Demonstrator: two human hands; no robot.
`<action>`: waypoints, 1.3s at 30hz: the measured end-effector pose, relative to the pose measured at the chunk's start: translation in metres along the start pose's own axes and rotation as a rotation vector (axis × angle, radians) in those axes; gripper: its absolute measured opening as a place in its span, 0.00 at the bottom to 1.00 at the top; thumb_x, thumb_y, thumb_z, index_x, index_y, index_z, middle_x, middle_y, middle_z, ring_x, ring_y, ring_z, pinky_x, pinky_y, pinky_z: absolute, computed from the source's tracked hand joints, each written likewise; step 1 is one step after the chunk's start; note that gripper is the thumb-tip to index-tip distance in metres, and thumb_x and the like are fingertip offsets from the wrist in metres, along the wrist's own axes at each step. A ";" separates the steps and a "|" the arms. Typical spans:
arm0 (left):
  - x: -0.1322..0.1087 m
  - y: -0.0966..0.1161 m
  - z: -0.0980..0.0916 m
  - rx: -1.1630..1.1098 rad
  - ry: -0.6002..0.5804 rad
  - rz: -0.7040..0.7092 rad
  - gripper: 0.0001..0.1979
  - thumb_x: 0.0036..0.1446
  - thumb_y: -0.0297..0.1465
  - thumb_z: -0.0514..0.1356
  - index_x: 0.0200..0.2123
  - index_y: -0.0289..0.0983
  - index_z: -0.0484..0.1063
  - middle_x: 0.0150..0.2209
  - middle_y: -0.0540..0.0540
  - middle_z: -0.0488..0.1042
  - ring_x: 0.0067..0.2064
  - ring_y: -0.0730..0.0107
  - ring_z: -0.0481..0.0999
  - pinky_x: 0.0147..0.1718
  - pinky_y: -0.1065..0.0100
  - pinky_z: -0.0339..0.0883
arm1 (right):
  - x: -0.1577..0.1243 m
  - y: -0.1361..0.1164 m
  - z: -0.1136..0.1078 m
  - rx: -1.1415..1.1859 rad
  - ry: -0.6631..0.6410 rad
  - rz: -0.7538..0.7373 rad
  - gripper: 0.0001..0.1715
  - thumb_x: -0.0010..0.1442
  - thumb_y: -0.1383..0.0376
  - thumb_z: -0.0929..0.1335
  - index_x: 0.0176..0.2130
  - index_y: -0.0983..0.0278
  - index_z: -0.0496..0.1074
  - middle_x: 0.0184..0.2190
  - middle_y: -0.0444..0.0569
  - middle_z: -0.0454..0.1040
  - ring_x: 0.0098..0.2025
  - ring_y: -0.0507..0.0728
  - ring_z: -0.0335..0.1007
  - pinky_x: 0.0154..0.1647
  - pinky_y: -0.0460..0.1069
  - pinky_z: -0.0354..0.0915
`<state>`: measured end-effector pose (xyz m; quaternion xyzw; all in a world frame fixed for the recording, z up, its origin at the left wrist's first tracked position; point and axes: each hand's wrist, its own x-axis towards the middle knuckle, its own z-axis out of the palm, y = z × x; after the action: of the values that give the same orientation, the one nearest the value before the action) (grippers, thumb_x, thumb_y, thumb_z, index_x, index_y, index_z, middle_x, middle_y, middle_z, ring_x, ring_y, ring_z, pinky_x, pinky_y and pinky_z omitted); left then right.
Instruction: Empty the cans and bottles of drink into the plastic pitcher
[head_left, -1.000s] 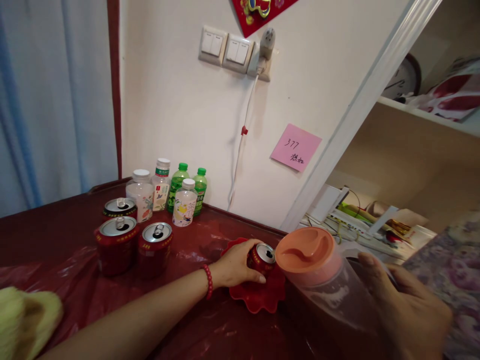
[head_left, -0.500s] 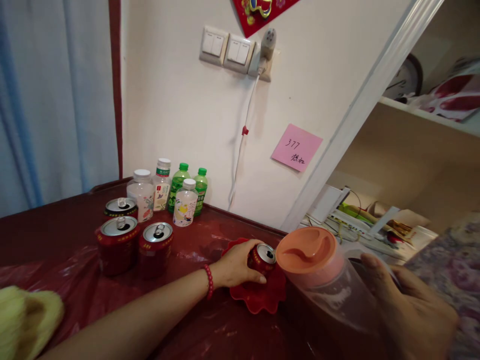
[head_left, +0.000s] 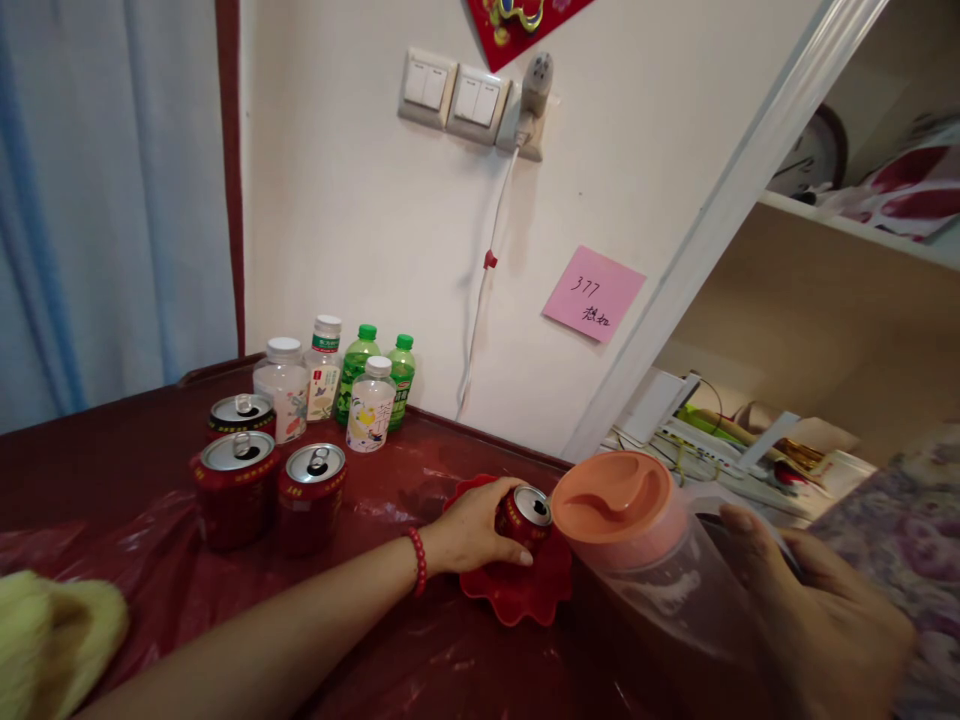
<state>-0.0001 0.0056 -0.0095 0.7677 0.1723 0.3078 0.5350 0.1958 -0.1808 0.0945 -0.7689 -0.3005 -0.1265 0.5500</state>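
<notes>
My left hand (head_left: 476, 530), with a red bead bracelet at the wrist, is wrapped round a red drink can (head_left: 526, 515) whose top is open. Under the can lies a red scalloped dish (head_left: 517, 595). My right hand (head_left: 821, 610) grips the handle of a clear plastic pitcher (head_left: 675, 590) with an orange lid (head_left: 615, 500). The pitcher is tilted to the left, its lid's spout side close to the can's rim. Whether liquid is flowing between them I cannot tell.
Several red cans (head_left: 311, 500) stand at the left on the red-covered table (head_left: 390, 640). Behind them are clear bottles with white caps (head_left: 371, 405) and green bottles (head_left: 403, 380). A yellow cloth (head_left: 60, 640) lies at the near left. A white cord (head_left: 480, 300) hangs down the wall.
</notes>
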 end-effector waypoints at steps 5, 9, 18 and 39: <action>0.000 0.001 -0.001 -0.005 -0.004 -0.001 0.39 0.37 0.27 0.77 0.55 0.41 0.70 0.53 0.43 0.77 0.54 0.51 0.75 0.55 0.53 0.66 | -0.001 -0.001 0.001 0.014 0.000 0.012 0.31 0.54 0.38 0.70 0.37 0.63 0.77 0.24 0.42 0.67 0.35 0.60 0.64 0.31 0.48 0.59; -0.001 0.004 0.000 -0.009 -0.002 -0.001 0.38 0.37 0.26 0.76 0.54 0.40 0.70 0.52 0.44 0.77 0.54 0.51 0.75 0.55 0.54 0.66 | -0.001 0.000 0.001 0.019 0.001 0.024 0.30 0.54 0.39 0.71 0.37 0.62 0.77 0.25 0.42 0.68 0.35 0.60 0.65 0.33 0.48 0.59; 0.000 0.001 0.000 0.019 -0.002 -0.011 0.39 0.37 0.28 0.77 0.55 0.41 0.70 0.53 0.43 0.77 0.54 0.50 0.75 0.55 0.53 0.66 | 0.000 0.000 0.000 -0.005 -0.018 0.013 0.32 0.54 0.37 0.70 0.38 0.63 0.77 0.24 0.43 0.68 0.35 0.61 0.65 0.31 0.48 0.60; 0.000 0.004 -0.002 0.059 0.012 -0.014 0.40 0.36 0.28 0.77 0.55 0.41 0.70 0.54 0.42 0.77 0.55 0.48 0.74 0.56 0.53 0.66 | -0.001 0.000 0.000 0.008 -0.003 0.046 0.33 0.52 0.36 0.72 0.38 0.63 0.78 0.30 0.44 0.74 0.39 0.63 0.68 0.35 0.51 0.59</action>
<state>-0.0016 0.0050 -0.0054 0.7800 0.1899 0.3034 0.5134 0.1954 -0.1812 0.0937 -0.7736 -0.2841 -0.1113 0.5555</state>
